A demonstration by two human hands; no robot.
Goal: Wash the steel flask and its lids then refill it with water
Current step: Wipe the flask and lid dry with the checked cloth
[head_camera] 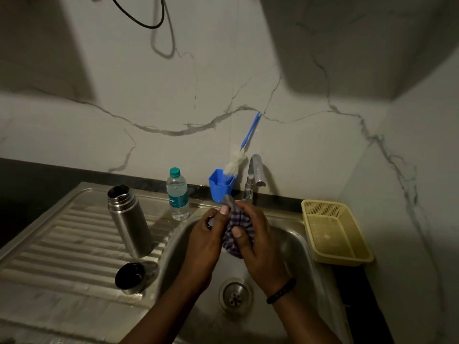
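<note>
Sink: hands work above the basin.
Steel flask: upright, uncapped, draining board at 9 o'clock.
Hands: left hand grips a small dark part (perhaps a lid); right hand wraps checked cloth around it.
Outer lid: at 8 o'clock.
Progress: wiping underway; refill seemingly remains.

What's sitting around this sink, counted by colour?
Steel: 2, flask and lid
Blue: 2, cup and brush
Yellow: 1, basket
Clear: 1, water bottle
Checked: 1, cloth
Total: 7
</note>
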